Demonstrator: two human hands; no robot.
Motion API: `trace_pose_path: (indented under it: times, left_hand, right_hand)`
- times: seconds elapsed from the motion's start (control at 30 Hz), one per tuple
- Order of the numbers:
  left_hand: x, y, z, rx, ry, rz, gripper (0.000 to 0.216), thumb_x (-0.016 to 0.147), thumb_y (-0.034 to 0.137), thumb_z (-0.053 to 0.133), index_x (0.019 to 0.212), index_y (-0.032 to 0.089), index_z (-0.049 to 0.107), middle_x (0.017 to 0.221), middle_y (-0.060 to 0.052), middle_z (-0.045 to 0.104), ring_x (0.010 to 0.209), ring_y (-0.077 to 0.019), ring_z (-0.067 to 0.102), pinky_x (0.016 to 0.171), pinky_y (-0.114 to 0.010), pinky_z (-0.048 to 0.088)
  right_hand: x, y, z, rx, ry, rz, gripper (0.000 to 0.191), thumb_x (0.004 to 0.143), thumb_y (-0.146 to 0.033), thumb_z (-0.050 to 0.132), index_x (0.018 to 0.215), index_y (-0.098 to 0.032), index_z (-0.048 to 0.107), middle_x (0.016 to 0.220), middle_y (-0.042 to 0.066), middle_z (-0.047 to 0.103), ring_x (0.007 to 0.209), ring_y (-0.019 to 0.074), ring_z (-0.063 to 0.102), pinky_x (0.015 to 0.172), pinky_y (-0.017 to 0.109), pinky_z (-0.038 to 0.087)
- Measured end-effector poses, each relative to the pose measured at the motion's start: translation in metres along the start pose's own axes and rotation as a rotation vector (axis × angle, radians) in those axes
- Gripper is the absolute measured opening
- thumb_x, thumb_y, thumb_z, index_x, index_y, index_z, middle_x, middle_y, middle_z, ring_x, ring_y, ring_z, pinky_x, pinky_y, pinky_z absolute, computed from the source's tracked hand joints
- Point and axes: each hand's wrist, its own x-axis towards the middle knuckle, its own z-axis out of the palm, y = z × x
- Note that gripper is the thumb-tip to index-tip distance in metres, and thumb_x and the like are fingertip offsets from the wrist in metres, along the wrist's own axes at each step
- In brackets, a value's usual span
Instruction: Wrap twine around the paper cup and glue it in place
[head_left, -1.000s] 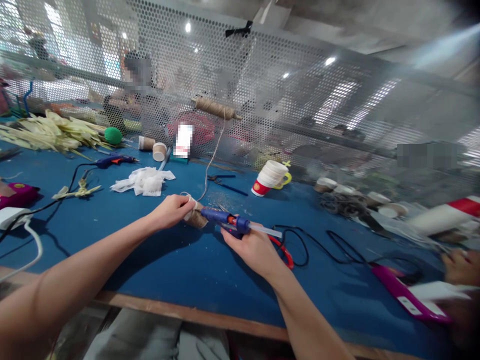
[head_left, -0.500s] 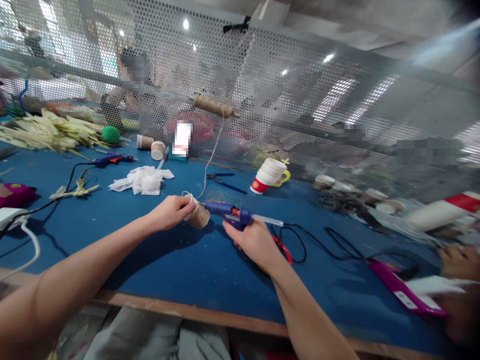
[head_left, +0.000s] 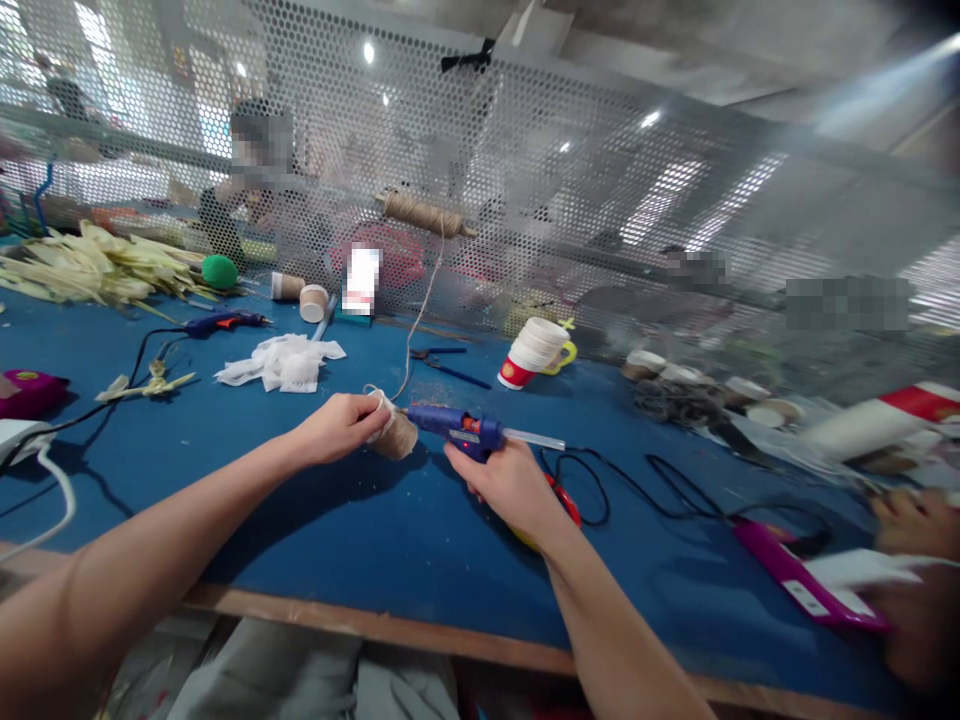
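My left hand [head_left: 343,425] is closed on the rim of a small paper cup [head_left: 395,436], tilted above the blue table and wrapped in brown twine. My right hand [head_left: 510,480] grips a blue glue gun [head_left: 456,424]. Its nozzle points left at the cup's side near the rim; whether they touch I cannot tell. A clear glue stick [head_left: 536,439] juts from the back of the gun. From the cup, a strand of twine [head_left: 421,320] runs up to a twine spool [head_left: 424,214] on the mesh screen.
Behind the cup lie pliers [head_left: 454,368] and white tissue [head_left: 289,363]. Stacked paper cups [head_left: 534,350] stand to the right. A second glue gun [head_left: 225,321] rests at left near pale husks [head_left: 97,265]. At the right edge, another person's hand [head_left: 911,520] is near a purple power strip [head_left: 806,575].
My view has shifted very slightly. Both hands keep their grips, with the cup and glue gun in nearly the same position.
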Motion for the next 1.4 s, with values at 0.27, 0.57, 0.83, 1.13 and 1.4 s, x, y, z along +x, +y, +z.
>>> trace_pose_path:
  times: [0.27,0.57,0.83,1.13,1.4]
  left_hand:
    - [0.0018,-0.0006,-0.0011,-0.039,0.017,-0.065,0.04,0.077,0.04,0.033,0.067,0.011,0.059,0.058,0.0,0.052,0.054,-0.0098,0.04,0.053,-0.02,0.033]
    - [0.0025,-0.002,-0.0003,-0.018,-0.026,-0.043,0.04,0.08,0.038,0.03,0.076,0.011,0.059,0.062,0.0,0.051,0.058,-0.01,0.04,0.056,-0.021,0.033]
    - [0.0035,-0.0025,-0.0001,-0.024,0.013,-0.129,0.037,0.079,0.039,0.032,0.064,0.012,0.053,0.055,0.002,0.04,0.051,-0.008,0.033,0.047,-0.02,0.025]
    - [0.0035,-0.0006,0.0001,0.002,0.034,-0.121,0.037,0.079,0.039,0.031,0.059,0.013,0.05,0.052,0.003,0.037,0.051,-0.0083,0.032,0.047,-0.02,0.023]
    - [0.0033,0.0008,-0.0006,-0.019,0.029,-0.142,0.038,0.078,0.039,0.032,0.062,0.012,0.054,0.053,0.003,0.038,0.051,-0.0081,0.031,0.046,-0.02,0.023]
  right_hand:
    - [-0.0085,-0.0086,-0.0014,-0.06,-0.034,-0.012,0.022,0.071,-0.03,0.045,0.053,-0.018,0.05,0.037,-0.002,0.047,0.04,0.0118,0.046,0.044,0.023,0.036]
    - [-0.0043,-0.0058,-0.0005,-0.105,-0.003,-0.004,0.022,0.071,-0.03,0.045,0.053,-0.018,0.05,0.037,-0.002,0.047,0.042,0.0129,0.048,0.046,0.024,0.036]
    - [-0.0065,-0.0028,0.0036,-0.147,0.01,-0.137,0.018,0.071,-0.031,0.045,0.058,-0.019,0.052,0.046,0.0,0.052,0.05,0.0137,0.05,0.049,0.023,0.036]
    - [-0.0068,-0.0015,0.0054,-0.241,-0.012,-0.246,0.015,0.072,-0.026,0.044,0.059,-0.018,0.048,0.054,-0.001,0.051,0.051,0.0117,0.044,0.052,0.022,0.036]
    - [-0.0049,-0.0025,0.0045,-0.197,0.053,-0.203,0.018,0.071,-0.027,0.046,0.056,-0.018,0.042,0.052,-0.002,0.045,0.048,0.0104,0.038,0.05,0.022,0.033]
